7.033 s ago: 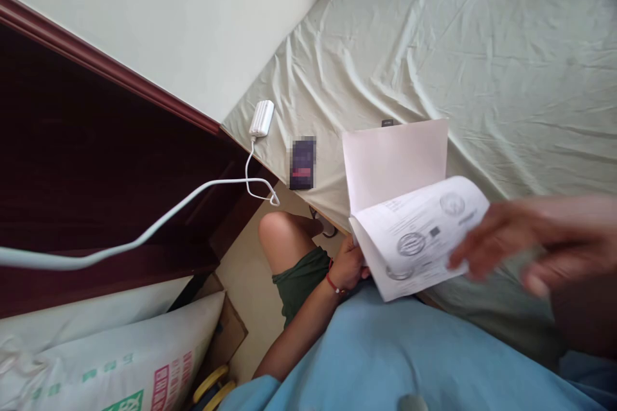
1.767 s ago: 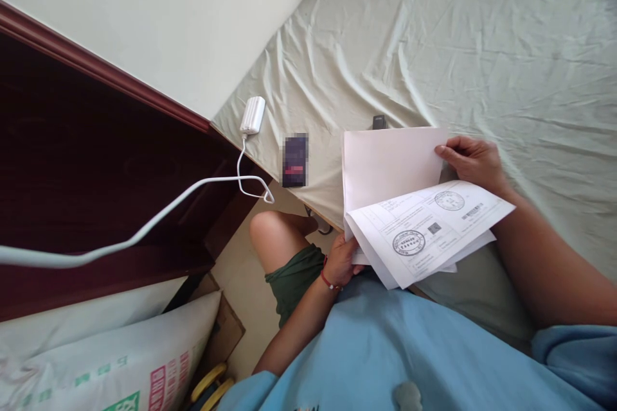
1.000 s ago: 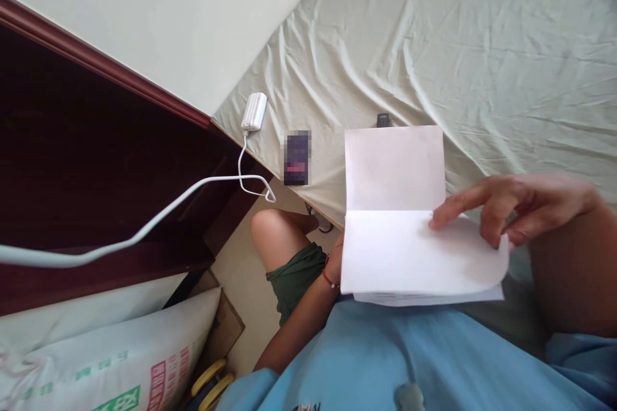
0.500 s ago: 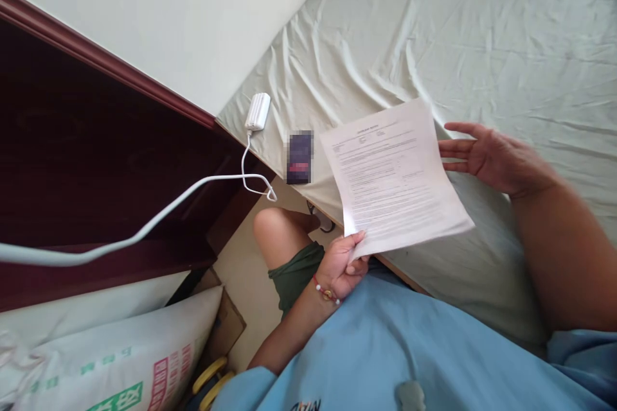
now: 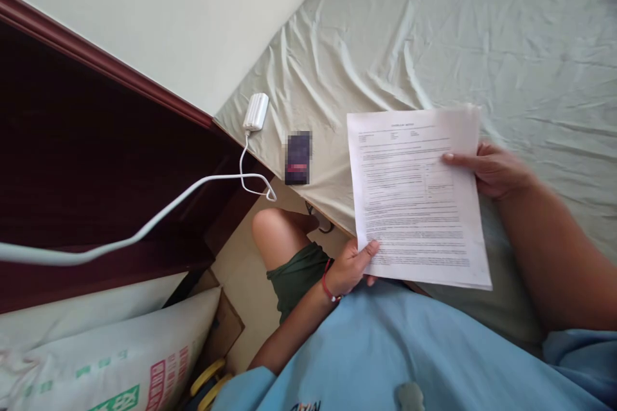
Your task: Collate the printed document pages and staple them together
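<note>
A stack of printed paper sheets [image 5: 409,199], covered in small black text, is held in front of my body above the bed's edge. My left hand [image 5: 351,266] grips its lower left corner, thumb on top and fingers underneath. At the right edge, my right hand [image 5: 494,170] pinches the sheets with its thumb lying over the print; its other fingers are hidden behind. The sheet edges fan slightly apart at the right side. The print is too small to read.
Pale green cloth [image 5: 434,32] covers the bed. On it lie a pixelated dark phone [image 5: 297,157] and a white plug block [image 5: 256,112], whose white cable [image 5: 193,189] runs off left. Dark red wood [image 5: 96,141] and a printed white sack [image 5: 120,347] stand at left.
My right hand was open beside the sheets and has now closed on their right edge. The papers have turned more upright and shifted right and slightly down.
</note>
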`<action>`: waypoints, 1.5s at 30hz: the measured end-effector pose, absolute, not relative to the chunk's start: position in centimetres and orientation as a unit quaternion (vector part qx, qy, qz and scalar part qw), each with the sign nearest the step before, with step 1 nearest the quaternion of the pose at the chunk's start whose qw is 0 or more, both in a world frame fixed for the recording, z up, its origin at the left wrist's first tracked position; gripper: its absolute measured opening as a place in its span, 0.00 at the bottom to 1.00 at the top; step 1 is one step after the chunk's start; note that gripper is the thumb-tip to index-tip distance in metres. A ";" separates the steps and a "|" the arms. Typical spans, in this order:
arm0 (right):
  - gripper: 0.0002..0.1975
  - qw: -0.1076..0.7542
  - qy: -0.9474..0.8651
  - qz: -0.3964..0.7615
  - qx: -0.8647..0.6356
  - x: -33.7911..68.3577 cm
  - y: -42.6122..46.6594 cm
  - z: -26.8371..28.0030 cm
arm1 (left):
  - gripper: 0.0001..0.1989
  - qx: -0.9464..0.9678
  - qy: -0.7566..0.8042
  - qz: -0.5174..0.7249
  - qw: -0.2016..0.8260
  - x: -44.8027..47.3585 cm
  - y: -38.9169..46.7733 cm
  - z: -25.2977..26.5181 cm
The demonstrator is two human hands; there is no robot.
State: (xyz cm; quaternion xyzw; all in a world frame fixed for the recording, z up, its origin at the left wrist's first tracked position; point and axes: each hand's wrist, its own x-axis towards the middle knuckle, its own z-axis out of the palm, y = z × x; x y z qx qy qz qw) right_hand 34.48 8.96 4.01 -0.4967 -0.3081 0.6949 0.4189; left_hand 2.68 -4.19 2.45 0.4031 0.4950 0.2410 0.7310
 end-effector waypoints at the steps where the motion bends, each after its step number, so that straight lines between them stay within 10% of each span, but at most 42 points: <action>1: 0.25 0.431 -0.303 0.688 -0.500 34.3 8.9 3.9 | 0.37 0.445 0.490 0.224 0.715 2.5 -4.0 2.4; 9: 0.22 0.461 -0.294 0.683 -0.484 33.9 8.9 2.6 | 0.31 0.558 0.515 0.275 0.590 1.0 -0.8 4.7; 16: 0.23 0.396 -0.312 0.721 -0.475 32.4 8.4 2.7 | 0.28 0.329 0.465 0.452 0.687 2.9 4.8 5.3; 27: 0.27 0.320 -0.394 0.724 -0.467 32.6 8.1 2.1 | 0.30 0.336 0.487 0.405 0.697 3.6 6.5 2.7; 37: 0.25 0.347 -0.708 0.095 -0.608 33.2 8.4 5.7 | 0.29 0.367 0.472 0.377 0.708 4.4 6.1 2.5; 45: 0.22 0.230 -0.796 0.136 -0.544 31.9 9.8 7.2 | 0.32 0.318 0.470 0.335 0.752 5.3 6.0 2.6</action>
